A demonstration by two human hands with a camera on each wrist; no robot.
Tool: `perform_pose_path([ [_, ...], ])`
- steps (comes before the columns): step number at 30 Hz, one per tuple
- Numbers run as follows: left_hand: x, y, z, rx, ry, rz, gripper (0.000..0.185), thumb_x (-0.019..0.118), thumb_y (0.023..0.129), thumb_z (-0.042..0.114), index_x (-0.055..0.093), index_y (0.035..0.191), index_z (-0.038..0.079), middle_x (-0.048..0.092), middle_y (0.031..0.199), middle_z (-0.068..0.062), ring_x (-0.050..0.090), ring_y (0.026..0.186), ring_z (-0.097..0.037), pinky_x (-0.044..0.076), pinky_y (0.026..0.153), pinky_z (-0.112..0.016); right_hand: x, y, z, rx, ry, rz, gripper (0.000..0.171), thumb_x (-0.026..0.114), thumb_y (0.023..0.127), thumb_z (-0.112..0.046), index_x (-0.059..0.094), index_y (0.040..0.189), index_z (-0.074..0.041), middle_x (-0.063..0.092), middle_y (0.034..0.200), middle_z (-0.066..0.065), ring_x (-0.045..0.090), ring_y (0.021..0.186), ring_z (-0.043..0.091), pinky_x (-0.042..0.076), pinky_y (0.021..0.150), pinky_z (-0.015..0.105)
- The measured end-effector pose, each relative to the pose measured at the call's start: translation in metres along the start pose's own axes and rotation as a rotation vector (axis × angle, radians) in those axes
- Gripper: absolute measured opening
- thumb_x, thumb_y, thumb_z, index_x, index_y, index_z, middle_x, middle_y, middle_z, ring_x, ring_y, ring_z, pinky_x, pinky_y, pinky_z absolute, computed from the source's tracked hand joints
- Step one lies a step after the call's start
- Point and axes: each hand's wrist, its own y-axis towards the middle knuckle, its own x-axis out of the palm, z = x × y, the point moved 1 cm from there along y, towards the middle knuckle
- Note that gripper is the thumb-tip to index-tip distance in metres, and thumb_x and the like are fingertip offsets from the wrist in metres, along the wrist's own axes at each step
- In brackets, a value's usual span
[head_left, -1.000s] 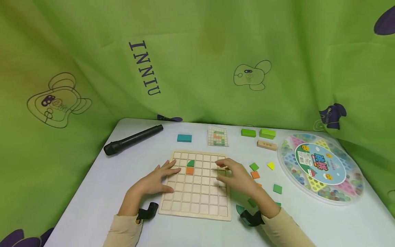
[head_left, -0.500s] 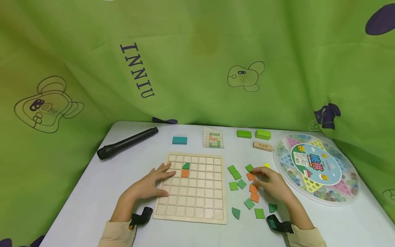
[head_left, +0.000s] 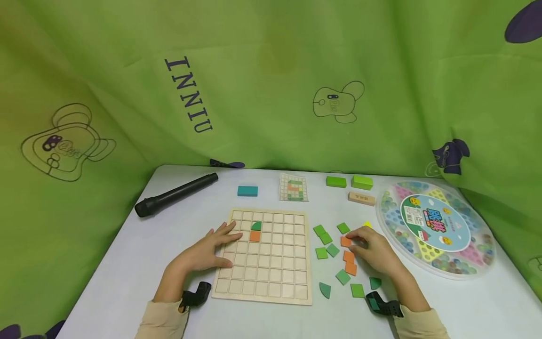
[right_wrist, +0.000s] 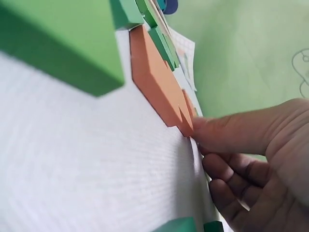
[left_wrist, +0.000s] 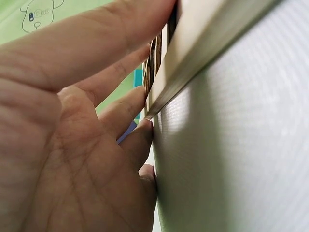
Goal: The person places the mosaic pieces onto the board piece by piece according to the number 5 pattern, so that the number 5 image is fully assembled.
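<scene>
Left hand [head_left: 207, 252] laid flat on grid board [head_left: 264, 278], steadying it on bench [head_left: 127, 263]. Right hand [head_left: 372, 252] fingertips pinching orange tile [head_left: 345, 241] among loose tiles right of board.

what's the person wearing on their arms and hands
Both hands are bare: no gloves, no rings visible. Each forearm has a beige long sleeve, ending at the wrist. A small black wrist camera is strapped at the left wrist, and a black one at the right.

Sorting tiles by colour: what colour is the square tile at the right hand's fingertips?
Orange square tile; head view shows it best.
</scene>
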Motion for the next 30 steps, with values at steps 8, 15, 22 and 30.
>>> perform_pose_path([
  [8,0.000,0.001,0.002,0.020,0.002,0.001,0.075,0.077,0.075,0.032,0.046,0.141,0.015,0.017,0.159,-0.009,0.004,0.146,-0.037,0.002,0.115,-0.062,-0.001,-0.003,-0.033,-0.004,0.102,0.016,0.025,0.070,0.085,-0.014,0.064,0.109,-0.010,0.066,0.107,0.005,0.064,0.099,0.029,0.055,0.083,0.043],
  [15,-0.001,0.000,0.000,0.027,0.009,0.007,0.074,0.077,0.076,0.030,0.046,0.141,0.015,0.017,0.159,-0.008,0.005,0.147,-0.034,0.002,0.117,-0.058,0.033,0.017,-0.100,-0.133,0.304,-0.075,0.025,0.071,0.084,-0.012,0.065,0.108,-0.008,0.066,0.104,0.003,0.063,0.094,0.021,0.056,0.083,0.030],
  [22,-0.001,0.000,-0.002,0.033,0.029,0.022,0.074,0.078,0.075,0.031,0.047,0.141,0.016,0.018,0.159,-0.008,0.007,0.147,-0.034,0.003,0.117,-0.057,0.075,0.055,-0.146,-0.154,0.394,-0.228,0.021,0.067,0.086,-0.011,0.065,0.107,-0.008,0.065,0.102,0.003,0.060,0.092,0.016,0.054,0.081,0.026],
  [30,-0.003,-0.002,-0.001,0.050,0.045,0.014,0.073,0.077,0.076,0.031,0.048,0.141,0.017,0.020,0.158,-0.008,0.008,0.147,-0.033,0.001,0.117,-0.058,0.106,0.073,-0.168,-0.178,0.230,-0.333,0.017,0.070,0.083,-0.010,0.066,0.100,-0.009,0.063,0.091,-0.001,0.056,0.082,0.010,0.050,0.072,0.024],
])
